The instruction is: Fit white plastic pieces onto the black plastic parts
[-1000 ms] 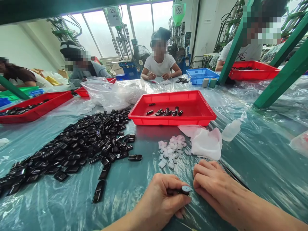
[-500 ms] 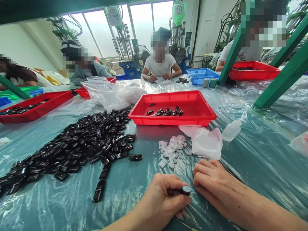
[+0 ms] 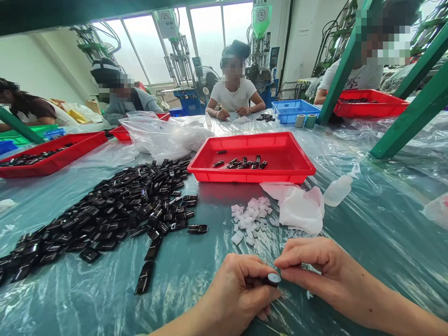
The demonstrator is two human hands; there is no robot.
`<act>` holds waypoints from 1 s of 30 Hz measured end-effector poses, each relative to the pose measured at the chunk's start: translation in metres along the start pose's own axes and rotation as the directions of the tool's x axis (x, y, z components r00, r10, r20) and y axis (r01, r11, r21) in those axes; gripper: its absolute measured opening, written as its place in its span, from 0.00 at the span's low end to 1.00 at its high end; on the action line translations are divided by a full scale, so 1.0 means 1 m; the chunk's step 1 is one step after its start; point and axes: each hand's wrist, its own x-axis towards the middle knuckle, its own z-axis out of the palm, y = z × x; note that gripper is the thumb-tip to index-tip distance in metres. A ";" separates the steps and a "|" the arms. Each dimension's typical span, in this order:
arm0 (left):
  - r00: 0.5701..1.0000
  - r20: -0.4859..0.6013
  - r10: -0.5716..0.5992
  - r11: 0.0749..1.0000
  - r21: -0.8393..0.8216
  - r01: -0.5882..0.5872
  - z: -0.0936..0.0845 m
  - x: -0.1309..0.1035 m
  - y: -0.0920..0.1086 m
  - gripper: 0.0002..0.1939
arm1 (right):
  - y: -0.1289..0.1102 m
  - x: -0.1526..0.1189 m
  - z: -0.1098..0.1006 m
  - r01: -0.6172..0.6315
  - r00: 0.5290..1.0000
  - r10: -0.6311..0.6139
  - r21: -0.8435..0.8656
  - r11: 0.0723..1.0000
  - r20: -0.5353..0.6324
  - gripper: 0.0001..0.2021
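My left hand grips a small black plastic part between thumb and fingers, with its pale grey-blue rounded end facing up. Close by on the right is my right hand, thumb and forefinger drawn together at that end. Whatever those fingertips pinch is too small to make out. Ahead of both hands lies a loose heap of small whitish square pieces. Beside it is a crumpled white cloth or bag, with tiny clear bits near its lower edge. A large pile of glossy black parts spreads to the left.
A red tray with several black parts stands beyond the heap. A translucent bottle lies right of the cloth. Clear plastic bags rest behind the pile. Green posts rise at the right. Several co-workers sit around the table.
My right hand has come up and left from beside the cloth, its fingertips now at the black part's end. My left hand stays almost still, holding the part.
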 end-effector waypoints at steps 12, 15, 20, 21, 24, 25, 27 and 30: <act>1.000 0.019 0.024 1.000 0.000 -0.024 -0.001 0.000 -0.003 0.07 | -0.001 -0.002 0.015 0.298 0.930 -0.323 -0.157 0.942 -0.173 0.08; 0.999 0.023 0.038 0.999 0.002 -0.038 -0.001 -0.001 -0.004 0.07 | -0.001 -0.001 0.017 0.311 0.919 -0.337 -0.150 0.938 -0.202 0.09; 0.998 0.032 0.056 0.998 0.005 -0.056 -0.002 -0.001 -0.005 0.08 | -0.003 -0.004 0.019 0.340 0.912 -0.358 -0.117 0.933 -0.200 0.12; 0.998 0.032 0.055 0.998 0.003 -0.055 -0.002 -0.001 -0.005 0.08 | -0.003 -0.004 0.019 0.344 0.914 -0.360 -0.113 0.932 -0.187 0.13; 0.998 0.043 0.054 0.999 -0.004 -0.054 -0.002 -0.001 -0.005 0.08 | -0.004 -0.004 0.018 0.362 0.910 -0.381 -0.134 0.922 -0.164 0.15; 0.998 0.046 0.053 0.999 -0.009 -0.052 -0.002 -0.002 -0.005 0.08 | -0.004 -0.004 0.018 0.372 0.904 -0.394 -0.152 0.916 -0.166 0.15; 0.998 0.042 0.049 0.999 -0.017 -0.048 -0.002 -0.001 -0.004 0.07 | -0.004 -0.004 0.018 0.388 0.887 -0.423 -0.201 0.899 -0.182 0.14; 0.999 0.027 0.030 0.999 -0.026 -0.030 -0.002 -0.001 -0.002 0.07 | -0.001 -0.005 0.021 0.389 0.869 -0.452 -0.287 0.876 -0.203 0.12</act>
